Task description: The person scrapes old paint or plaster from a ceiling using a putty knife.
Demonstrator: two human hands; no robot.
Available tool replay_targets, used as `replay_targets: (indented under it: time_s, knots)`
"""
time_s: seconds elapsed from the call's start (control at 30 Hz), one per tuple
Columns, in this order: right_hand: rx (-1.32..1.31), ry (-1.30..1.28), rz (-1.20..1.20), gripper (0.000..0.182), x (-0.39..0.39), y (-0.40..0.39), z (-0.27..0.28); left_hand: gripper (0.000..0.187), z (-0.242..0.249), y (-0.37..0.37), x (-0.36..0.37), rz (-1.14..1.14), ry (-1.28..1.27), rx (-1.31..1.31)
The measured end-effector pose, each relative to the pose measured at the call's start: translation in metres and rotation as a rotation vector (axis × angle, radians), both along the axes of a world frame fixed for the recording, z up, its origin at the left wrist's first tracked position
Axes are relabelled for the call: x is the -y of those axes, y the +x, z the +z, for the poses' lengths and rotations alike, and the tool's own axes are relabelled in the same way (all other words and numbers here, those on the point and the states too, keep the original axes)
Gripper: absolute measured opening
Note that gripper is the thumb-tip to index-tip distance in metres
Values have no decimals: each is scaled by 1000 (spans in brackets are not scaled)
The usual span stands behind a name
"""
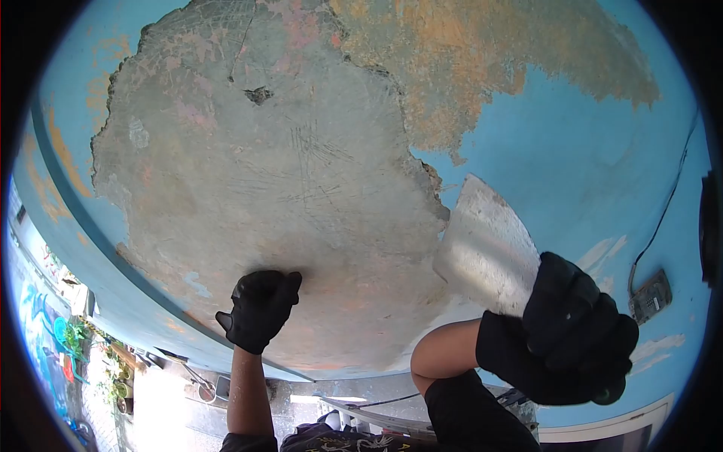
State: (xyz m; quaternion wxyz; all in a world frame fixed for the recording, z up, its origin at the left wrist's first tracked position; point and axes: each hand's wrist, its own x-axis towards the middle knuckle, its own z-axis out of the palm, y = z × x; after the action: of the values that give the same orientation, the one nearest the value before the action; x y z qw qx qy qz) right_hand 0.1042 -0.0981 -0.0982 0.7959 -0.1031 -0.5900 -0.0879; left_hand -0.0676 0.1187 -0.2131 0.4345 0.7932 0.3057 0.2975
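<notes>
My right hand (576,331), in a black glove, is wrapped round the handle end of a wide metal scraper (489,245). The scraper's pale, smeared blade points up and left, in front of the edge between bare grey plaster (301,166) and blue paint (557,151). My left hand (262,309), also gloved in black, is at the lower part of the bare plaster, its fingers curled. Whether it touches the wall or has anything inside it is hidden.
An electrical box (651,297) with a dark cable is on the wall at the right. Along the left runs a blue ledge (113,245). Potted plants (120,388) stand at the lower left. A ladder-like frame (376,416) is below, near my body.
</notes>
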Motion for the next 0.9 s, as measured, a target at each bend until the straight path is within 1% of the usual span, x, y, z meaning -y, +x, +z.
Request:
replay_targets:
  time_s: [0.1,0.13,0.17,0.27,0.33,0.37,0.47,0.57,0.6,0.63,0.7,0.77,0.83,0.87,0.9]
  knots:
    - [-32,13,-72,16,9,-5,-4,39,-5,0,2,-12,9,26]
    - [83,13,-51,20,18,-2,-1,39,-6,0,1,-20,11,43]
    - [85,17,-53,20,15,-1,-1,39,-7,1,-1,-28,10,61]
    - [49,44,64,19,-12,9,1,38,-10,1,-3,-26,69,85]
    - [6,60,135,19,-19,9,-1,38,-8,-1,1,-28,44,66]
    - [6,65,132,19,-17,8,-1,39,-4,0,1,-30,30,62]
    - [7,79,40,12,-11,1,3,38,-6,0,-2,-35,16,59]
    - [-13,70,-58,17,-2,-6,1,38,-9,2,-2,-29,96,91]
    - [-54,111,-111,14,-3,-9,1,38,-10,1,-1,-34,93,86]
    - [-51,116,-113,14,-4,-10,2,38,-10,2,-2,-30,82,88]
    - [-47,105,-130,19,-6,-10,3,38,-8,1,-1,-26,69,90]
    - [-40,90,-138,28,-8,-10,6,39,-1,-1,1,21,-36,-14]
    - [-47,71,-155,38,-5,-11,4,39,-5,-1,3,6,-20,23]
    - [-33,53,-3,39,4,-10,2,39,-4,1,2,-7,6,75]
    - [-35,57,-5,39,3,-10,2,39,-4,0,2,-9,10,72]
